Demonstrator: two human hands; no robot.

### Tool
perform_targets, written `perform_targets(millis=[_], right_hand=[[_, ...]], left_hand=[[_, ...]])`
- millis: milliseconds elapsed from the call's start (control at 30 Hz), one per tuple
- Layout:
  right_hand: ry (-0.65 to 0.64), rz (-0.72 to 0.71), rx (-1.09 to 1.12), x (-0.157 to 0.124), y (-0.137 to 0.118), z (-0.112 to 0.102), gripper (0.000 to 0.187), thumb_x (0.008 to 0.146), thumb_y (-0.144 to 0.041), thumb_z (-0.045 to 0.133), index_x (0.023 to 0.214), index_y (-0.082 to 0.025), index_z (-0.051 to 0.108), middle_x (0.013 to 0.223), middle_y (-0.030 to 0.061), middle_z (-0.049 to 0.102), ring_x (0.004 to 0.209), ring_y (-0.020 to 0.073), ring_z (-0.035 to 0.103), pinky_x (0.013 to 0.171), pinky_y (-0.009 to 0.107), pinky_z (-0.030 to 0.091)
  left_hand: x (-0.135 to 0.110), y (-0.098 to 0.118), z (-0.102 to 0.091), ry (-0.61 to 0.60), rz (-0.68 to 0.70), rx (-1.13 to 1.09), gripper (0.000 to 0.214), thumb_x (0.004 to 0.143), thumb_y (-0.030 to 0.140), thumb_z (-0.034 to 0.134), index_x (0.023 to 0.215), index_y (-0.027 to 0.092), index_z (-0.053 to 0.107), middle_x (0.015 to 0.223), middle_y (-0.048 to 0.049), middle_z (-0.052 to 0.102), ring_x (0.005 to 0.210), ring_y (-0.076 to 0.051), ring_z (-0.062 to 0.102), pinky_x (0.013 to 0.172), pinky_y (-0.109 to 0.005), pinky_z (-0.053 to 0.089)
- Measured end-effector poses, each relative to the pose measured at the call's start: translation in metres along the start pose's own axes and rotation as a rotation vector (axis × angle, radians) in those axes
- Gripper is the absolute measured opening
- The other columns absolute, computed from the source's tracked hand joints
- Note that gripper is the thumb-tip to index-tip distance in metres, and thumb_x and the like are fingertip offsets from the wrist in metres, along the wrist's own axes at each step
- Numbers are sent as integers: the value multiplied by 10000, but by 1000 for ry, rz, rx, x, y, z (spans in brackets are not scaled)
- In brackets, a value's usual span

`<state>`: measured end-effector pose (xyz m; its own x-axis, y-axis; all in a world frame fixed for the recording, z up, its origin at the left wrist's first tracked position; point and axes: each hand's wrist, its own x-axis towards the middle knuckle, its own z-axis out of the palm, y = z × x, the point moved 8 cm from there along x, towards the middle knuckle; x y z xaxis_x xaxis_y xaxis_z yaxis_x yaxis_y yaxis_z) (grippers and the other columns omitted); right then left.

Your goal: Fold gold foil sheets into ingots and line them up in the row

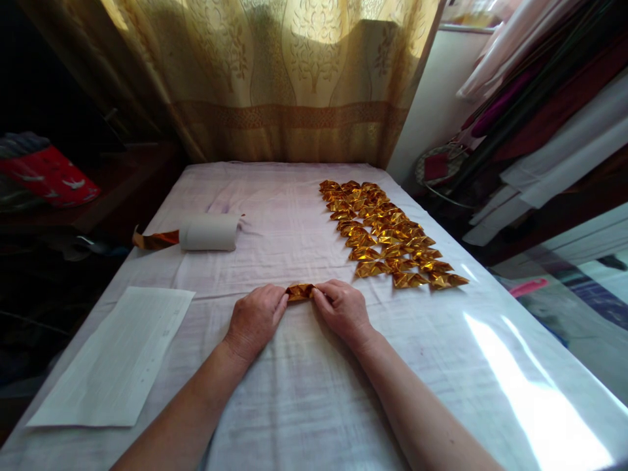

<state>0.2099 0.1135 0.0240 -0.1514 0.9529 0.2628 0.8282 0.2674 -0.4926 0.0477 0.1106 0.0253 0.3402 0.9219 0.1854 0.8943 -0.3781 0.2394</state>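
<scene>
Between my two hands, low over the middle of the cloth-covered table, is a folded piece of gold foil paper. My left hand pinches its left end with thumb and fingers. At the other end, my right hand grips the foil the same way. The undersides of the fingers are hidden. Off to the right and farther back, several finished-looking gold foil ingots sit in slanting rows, close together. None of those touches my hands.
A white roll lies at the left with a strip of gold foil beside it. Nearer me is a printed paper sheet. A patterned curtain hangs behind the table; clothes hang at the right.
</scene>
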Motion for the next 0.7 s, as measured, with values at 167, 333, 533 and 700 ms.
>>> perform_targets(millis=[167,333,533,700], right_hand=[[-12,-21,-25,0,-2,1,241,931,-265,541,836,-247,761,835,31,734,799,168,663,710,246,444],[-18,-7,-87,0,0,-7,239,935,-274,530,843,-245,748,838,35,730,810,175,659,710,250,439],[43,0,-131,-1,-1,-20,166,888,-263,569,953,-240,720,892,42,725,801,177,650,692,252,429],[28,-6,-165,-1,-3,-21,86,855,-226,607,833,-236,690,823,24,690,755,171,627,659,252,411]], left_hand=[[0,0,0,13,-22,27,216,977,263,472,924,203,672,927,-47,729,838,-195,658,710,-286,466],[0,7,3,3,14,3,210,978,263,474,919,205,668,898,-40,726,833,-192,658,706,-284,456],[-2,11,1,67,58,-9,233,979,280,463,909,212,675,888,-41,722,802,-180,645,700,-280,457],[-4,21,-1,66,120,-19,238,988,297,454,926,219,670,846,-32,710,785,-177,633,686,-274,443]])
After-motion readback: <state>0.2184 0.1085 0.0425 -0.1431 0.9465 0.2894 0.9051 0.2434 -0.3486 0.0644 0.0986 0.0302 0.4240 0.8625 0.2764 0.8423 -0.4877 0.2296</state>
